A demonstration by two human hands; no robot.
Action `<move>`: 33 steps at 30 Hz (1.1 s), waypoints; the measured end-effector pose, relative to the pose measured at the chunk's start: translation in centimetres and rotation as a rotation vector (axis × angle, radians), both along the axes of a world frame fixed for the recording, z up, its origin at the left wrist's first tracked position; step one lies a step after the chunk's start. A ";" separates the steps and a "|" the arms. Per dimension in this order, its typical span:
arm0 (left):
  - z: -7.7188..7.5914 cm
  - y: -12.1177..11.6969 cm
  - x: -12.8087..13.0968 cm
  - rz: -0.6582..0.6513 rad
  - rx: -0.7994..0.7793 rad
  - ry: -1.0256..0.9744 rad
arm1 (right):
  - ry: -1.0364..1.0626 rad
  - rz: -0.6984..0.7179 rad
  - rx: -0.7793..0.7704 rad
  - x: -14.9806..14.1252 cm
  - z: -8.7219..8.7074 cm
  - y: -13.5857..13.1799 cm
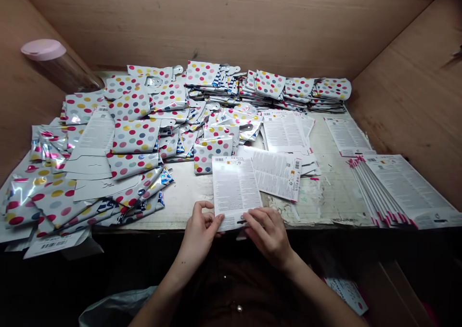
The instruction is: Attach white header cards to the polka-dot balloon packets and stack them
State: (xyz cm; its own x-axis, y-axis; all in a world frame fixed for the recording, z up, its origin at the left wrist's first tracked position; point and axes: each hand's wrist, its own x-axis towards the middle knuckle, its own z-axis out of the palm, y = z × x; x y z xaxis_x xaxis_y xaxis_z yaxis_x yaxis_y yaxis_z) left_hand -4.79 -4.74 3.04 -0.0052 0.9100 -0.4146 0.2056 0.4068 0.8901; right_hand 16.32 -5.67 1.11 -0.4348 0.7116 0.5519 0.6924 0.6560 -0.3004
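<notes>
Left hand [200, 221] pinching & right hand [270, 229] holding the slotted end, we're steadying one card [236, 185] at the table's [334, 173] front edge, prob. prepping it, next move prob. needing careful fingertips.

Packets [135, 137] lie left of the card [234, 187], stacked cards [404, 185] right

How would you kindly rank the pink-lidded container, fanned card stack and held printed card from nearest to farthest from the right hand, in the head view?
1. Held printed card: touched by the right hand.
2. Fanned card stack: toward the right.
3. Pink-lidded container: back left.
</notes>
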 end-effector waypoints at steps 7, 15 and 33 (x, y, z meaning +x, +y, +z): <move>2.0 -1.2 0.7 -0.053 0.513 0.437 | 0.010 0.177 0.153 0.0 1.7 1.3; 2.5 0.7 0.8 -0.435 1.361 0.627 | -0.146 0.079 0.205 -1.2 4.6 1.3; -2.9 4.0 -0.6 -0.448 0.907 1.000 | -0.214 -0.461 0.122 29.1 9.2 18.5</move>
State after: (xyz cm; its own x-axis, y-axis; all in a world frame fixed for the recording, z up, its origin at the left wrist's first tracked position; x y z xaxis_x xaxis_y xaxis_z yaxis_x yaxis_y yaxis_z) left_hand -5.40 -0.75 0.14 0.4112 0.8572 0.3101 0.8503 -0.4833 0.2083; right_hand 45.40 12.79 10.26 -0.2041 0.7916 0.5759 0.9550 0.2904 -0.0608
